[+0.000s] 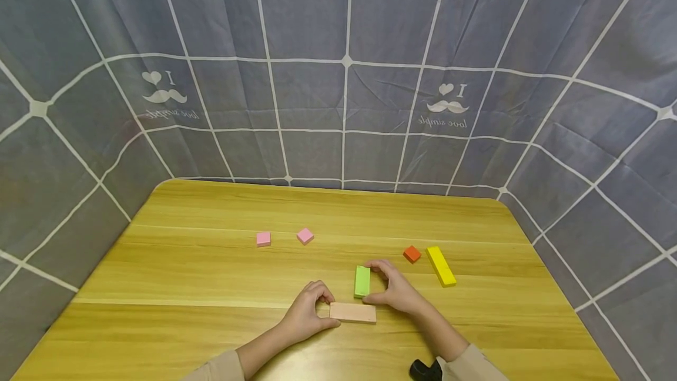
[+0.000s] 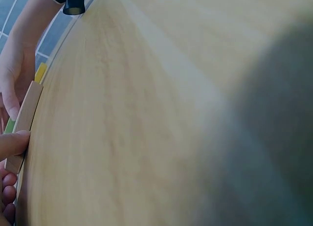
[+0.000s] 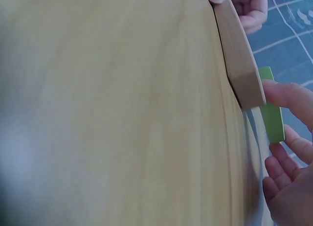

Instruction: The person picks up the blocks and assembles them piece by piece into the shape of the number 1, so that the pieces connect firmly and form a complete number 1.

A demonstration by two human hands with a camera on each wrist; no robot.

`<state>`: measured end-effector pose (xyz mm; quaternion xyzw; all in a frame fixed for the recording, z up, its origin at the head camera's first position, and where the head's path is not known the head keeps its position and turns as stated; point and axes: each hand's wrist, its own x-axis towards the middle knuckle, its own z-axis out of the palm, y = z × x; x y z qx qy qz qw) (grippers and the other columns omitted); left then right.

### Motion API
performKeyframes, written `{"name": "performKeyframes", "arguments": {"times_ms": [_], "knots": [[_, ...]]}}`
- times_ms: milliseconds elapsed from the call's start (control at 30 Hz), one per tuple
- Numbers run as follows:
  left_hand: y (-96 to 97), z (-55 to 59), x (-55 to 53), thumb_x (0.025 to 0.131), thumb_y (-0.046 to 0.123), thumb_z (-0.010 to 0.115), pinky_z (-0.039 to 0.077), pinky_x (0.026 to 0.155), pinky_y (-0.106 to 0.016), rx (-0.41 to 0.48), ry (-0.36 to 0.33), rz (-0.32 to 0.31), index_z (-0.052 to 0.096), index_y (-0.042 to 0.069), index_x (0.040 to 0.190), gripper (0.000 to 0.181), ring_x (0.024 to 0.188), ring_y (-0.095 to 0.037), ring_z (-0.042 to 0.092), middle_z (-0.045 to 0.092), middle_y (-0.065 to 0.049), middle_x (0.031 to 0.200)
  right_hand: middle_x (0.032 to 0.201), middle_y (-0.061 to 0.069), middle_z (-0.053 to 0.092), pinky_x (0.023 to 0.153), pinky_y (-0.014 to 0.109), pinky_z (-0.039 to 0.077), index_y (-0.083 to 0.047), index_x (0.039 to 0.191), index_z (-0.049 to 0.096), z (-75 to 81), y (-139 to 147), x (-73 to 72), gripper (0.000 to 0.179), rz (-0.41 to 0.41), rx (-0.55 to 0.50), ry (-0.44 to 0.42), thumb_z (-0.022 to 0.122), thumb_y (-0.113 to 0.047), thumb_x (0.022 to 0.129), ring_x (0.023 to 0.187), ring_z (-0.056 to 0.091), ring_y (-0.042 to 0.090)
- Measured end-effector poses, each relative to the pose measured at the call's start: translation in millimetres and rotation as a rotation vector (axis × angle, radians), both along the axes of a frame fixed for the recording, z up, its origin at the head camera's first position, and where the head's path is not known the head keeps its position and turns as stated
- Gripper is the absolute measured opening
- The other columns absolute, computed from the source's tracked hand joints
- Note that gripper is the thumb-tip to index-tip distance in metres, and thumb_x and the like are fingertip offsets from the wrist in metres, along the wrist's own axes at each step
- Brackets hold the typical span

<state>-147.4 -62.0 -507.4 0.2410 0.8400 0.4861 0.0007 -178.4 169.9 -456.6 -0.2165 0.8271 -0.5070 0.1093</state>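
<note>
A plain wooden block (image 1: 352, 313) lies crosswise on the table near the middle. My left hand (image 1: 307, 314) holds its left end, thumb on the near side and fingers at the far corner. Just beyond the plain block is a green block (image 1: 362, 281), set at right angles to it. My right hand (image 1: 399, 294) grips the green block end to end, with the thumb at the near end and the index finger at the far end. In the right wrist view, the green block (image 3: 273, 121) shows behind the end of the plain block (image 3: 239, 55).
Two small pink blocks (image 1: 263, 239) lie farther back on the left. Right of my right hand are a small orange-red block (image 1: 412, 254) and a long yellow block (image 1: 441, 266). The wood-grain table (image 1: 185, 263) is bordered by a grey checked curtain (image 1: 307, 99).
</note>
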Motion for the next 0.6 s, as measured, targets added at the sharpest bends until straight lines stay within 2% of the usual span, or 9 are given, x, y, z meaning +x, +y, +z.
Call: {"name": "performKeyframes", "arguments": {"times_ms": [167,400,600], "knots": [[-0.3,-0.6,-0.5,0.062,0.013,0.083,0.042,0.074,-0.024,0.005,0.001,-0.003,0.057,0.012,0.084,0.035,0.082,-0.008,0.044,0.053,0.007,0.084,0.120,0.021,0.045,0.095,0.052,0.032,0.008,0.122,0.046,1.1,-7.2,0.2,0.059,0.032,0.005,-0.009,0.075,0.001,0.071,0.110,0.043,0.035],[-0.3,-0.6,-0.5,0.062,0.013,0.083,0.042,0.074,-0.024,0.004,0.004,-0.007,0.056,0.012,0.084,0.035,0.082,-0.009,0.044,0.053,0.006,0.084,0.117,0.021,0.046,0.097,0.054,0.029,0.007,0.118,0.050,1.1,-10.6,0.4,0.055,0.029,0.018,-0.008,0.074,0.003,0.069,0.113,0.041,0.036],[-0.2,-0.6,0.0,0.062,0.013,0.083,0.042,0.074,-0.024,-0.004,0.002,-0.006,0.057,0.012,0.084,0.034,0.082,-0.008,0.044,0.053,0.006,0.084,0.121,0.023,0.043,0.098,0.056,0.026,0.006,0.121,0.048,1.2,-10.8,0.4,0.058,0.034,0.039,-0.024,0.074,0.002,0.070,0.117,0.038,0.040]]}}
